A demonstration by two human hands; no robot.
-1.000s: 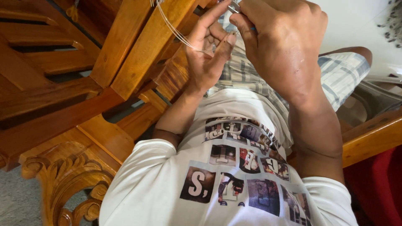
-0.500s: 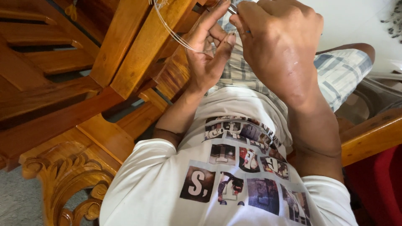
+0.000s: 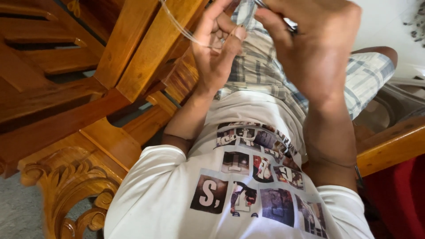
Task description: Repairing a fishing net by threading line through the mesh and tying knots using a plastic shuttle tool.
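**Two hands working thin wire over a lap, among carved wooden furniture**

Nearest the camera is the white short-sleeved T-shirt with a collage of dark picture squares (image 3: pixel 248 194), filling the lower middle of the view. Beyond it lie the grey-and-white checked shorts (image 3: pixel 265 71), with one knee reaching out to the right.

Above the shorts the two hands meet. The left hand (image 3: pixel 217 48) is partly open, palm turned toward the camera, fingers curled loosely; the loops of thin, pale, springy wire (image 3: pixel 186 31) run across its fingers and sweep up to the left, out of the top edge. The right hand (image 3: pixel 318 48) is closed, its back to the camera, fingertips pinched on a small silvery metal piece (image 3: pixel 290 27) just beside the left fingertips. What that piece is cannot be told.

To the left stands glossy orange-brown wooden furniture with slatted rails (image 3: pixel 133 53), and below it a carved scrollwork wooden end (image 3: pixel 66 190) over a grey floor (image 3: pixel 17 212). On the right, a polished wooden armrest (image 3: pixel 389 146) crosses above a red cushion-like surface (image 3: pixel 398 199). Farthest off, a white floor or wall (image 3: pixel 389 22) shows at the upper right.
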